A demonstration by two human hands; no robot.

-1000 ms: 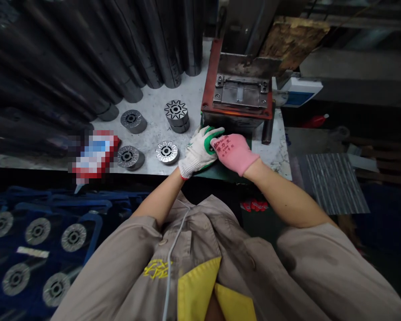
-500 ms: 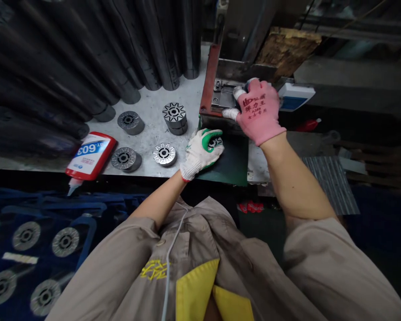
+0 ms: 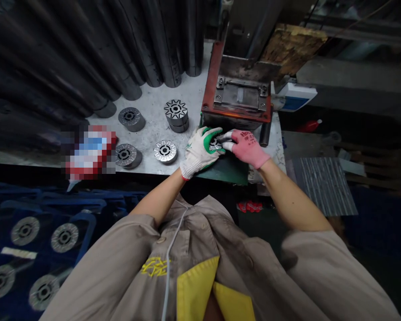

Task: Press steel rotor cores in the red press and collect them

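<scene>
My left hand [image 3: 202, 149], in a white glove with a green palm, is closed around a round slotted metal rotor core [image 3: 215, 143] on the dark green mat [image 3: 232, 167]. Fingers cover much of this core. My right hand [image 3: 245, 146], in a pink glove with white fingertips, pinches at the core's top edge. A small dark sliver shows at its fingertips, too small to name. Left of my hands stand a bright star-slotted core [image 3: 165, 151] and a taller stack of cores [image 3: 176, 115]. Two duller cores [image 3: 131, 119] sit farther left.
Behind my hands is a metal fixture [image 3: 242, 96] on an orange-red base [image 3: 210, 84]. Long dark cylinders [image 3: 167, 49] line the back left. A red-and-white squeeze bottle [image 3: 90, 151] lies at the bench's left edge. Blue trays below hold several cores [image 3: 65, 237]. A striped metal stack [image 3: 324, 185] is at right.
My right hand has come from the fixture down and left to the core under my left hand, uncovering the fixture's top. My left hand has stayed around the core.
</scene>
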